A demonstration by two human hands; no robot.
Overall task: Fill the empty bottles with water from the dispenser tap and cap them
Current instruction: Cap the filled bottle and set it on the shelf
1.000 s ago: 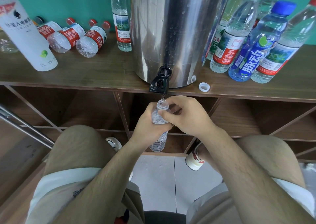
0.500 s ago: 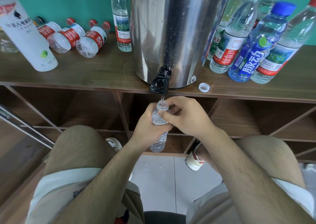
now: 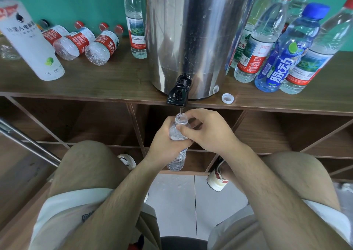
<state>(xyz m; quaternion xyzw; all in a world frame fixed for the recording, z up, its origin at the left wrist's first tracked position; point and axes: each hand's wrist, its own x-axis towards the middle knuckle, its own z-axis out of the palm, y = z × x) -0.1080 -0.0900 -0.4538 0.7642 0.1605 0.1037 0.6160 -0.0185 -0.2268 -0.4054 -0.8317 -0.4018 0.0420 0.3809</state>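
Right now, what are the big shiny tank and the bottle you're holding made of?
The tank looks like polished stainless steel: silvery, with bright streaky reflections. The bottle seems to be thin clear plastic: see-through and ribbed.

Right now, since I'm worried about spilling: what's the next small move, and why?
Probably hold the bottle steady under the tap a little longer: a thin stream falls into its open mouth, the left hand and right hand both grip it, and they hide its fill level. The white cap lies on the shelf, ready for after.
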